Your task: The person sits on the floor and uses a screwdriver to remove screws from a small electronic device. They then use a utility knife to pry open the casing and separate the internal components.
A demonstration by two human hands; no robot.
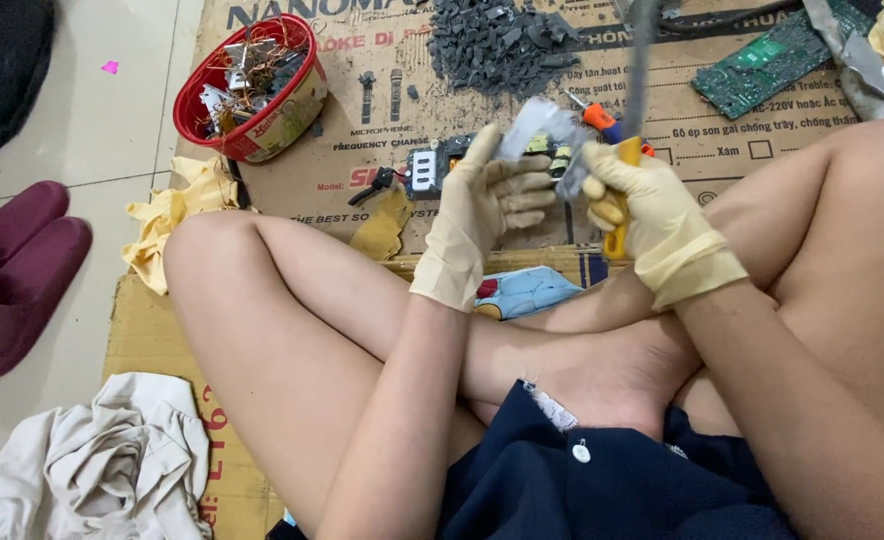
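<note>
- The left hand (484, 205), in a cream rubber glove, has its fingers (532, 190) curled around a blurred pale grey metal piece (542, 125) held up above the cardboard.
- The right hand (652, 215), gloved the same way, has its fingers closed tight on the yellow handle of a tool (630, 120) whose long grey blade points up and away; the blade is blurred.
- The two hands are close together, the metal piece between them, just above a small circuit board (440, 165) that lies on the cardboard.
- A flattened brown cardboard box (362, 130) covers the floor under the work; it has dark printed lettering, small microphone drawings and a row of tick boxes near its right side.
- A red round bowl (252, 90) with a printed paper band on its wall stands at the cardboard's left edge, full of metal scraps and copper wire.
- A heap of dark grey broken bits (497, 40) lies at the top centre.
- A green circuit board (767, 65) lies at the top right.
- An orange-handled screwdriver (600, 118) lies just behind the hands.
- Yellow rubber gloves (177, 215) lie crumpled beside the bowl.
- A flat blue packet (527, 290) with a cartoon picture lies under the crossed legs.
- Dark red slippers (17, 270) and a pale cloth (112, 465) lie on the tiled floor at left.
</note>
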